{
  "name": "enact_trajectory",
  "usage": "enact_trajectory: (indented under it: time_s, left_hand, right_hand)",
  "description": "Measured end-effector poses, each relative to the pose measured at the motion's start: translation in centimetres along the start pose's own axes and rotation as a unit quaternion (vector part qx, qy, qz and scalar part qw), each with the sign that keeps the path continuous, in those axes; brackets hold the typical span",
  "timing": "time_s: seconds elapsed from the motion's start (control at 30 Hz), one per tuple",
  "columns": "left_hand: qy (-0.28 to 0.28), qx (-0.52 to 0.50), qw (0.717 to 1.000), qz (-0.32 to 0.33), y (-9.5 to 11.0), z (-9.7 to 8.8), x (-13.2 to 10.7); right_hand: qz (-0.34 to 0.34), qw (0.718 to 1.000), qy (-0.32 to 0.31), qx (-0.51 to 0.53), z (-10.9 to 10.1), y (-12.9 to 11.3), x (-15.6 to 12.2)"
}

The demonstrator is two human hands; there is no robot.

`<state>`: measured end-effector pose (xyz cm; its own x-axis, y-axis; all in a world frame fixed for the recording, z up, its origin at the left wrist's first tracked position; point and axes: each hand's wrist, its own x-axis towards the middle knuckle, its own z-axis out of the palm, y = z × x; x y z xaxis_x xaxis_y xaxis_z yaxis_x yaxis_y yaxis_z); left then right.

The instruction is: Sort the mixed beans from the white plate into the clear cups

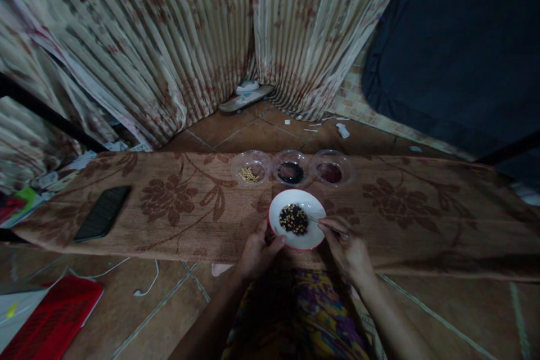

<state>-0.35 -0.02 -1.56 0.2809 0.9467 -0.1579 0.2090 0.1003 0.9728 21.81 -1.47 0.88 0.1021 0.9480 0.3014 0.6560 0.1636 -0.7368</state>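
Observation:
A white plate with a red rim (pixel 311 239) rests near the front edge of the cloth-covered bench, with a mixed heap of dark and pale yellow beans (pixel 294 219) in it. My left hand (pixel 260 252) grips the plate's left edge, thumb on the rim. In my right hand (pixel 349 250) is a thin metal utensil (pixel 337 230), pinched between the fingers; its tip reaches the heap's right side, and its exact kind is unclear. Behind the plate stand three clear plastic bowls in a row: yellow beans (pixel 248 175) left, black beans (pixel 294 173) centre, dark red beans (pixel 329 173) right.
A dark phone (pixel 103 214) lies on the patterned brown cloth (pixel 236 219) at left. Striped curtains (pixel 211 22) hang behind, with a skateboard (pixel 247 99) at their foot. A red bag (pixel 57 315) and a white cable (pixel 147 287) are on the tiled floor.

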Motion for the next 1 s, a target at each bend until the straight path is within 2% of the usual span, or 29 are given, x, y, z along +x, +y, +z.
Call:
enact_trajectory:
  time_s: [0.3, 0.83, 1.0]
  left_hand:
    - [-0.002, -0.016, 1.000, -0.002, 0.23, 0.01, -0.01]
    - [0.012, 0.007, 1.000, 0.004, -0.14, 0.05, -0.03]
    - [0.005, -0.001, 1.000, -0.015, 0.06, -0.04, 0.00]
  right_hand:
    - [0.033, 0.999, -0.010, 0.029, -0.10, -0.35, -0.32]
    - [0.030, 0.999, -0.015, 0.012, 0.07, -0.26, -0.27]
    - [0.030, 0.999, -0.011, 0.011, 0.02, -0.36, -0.20]
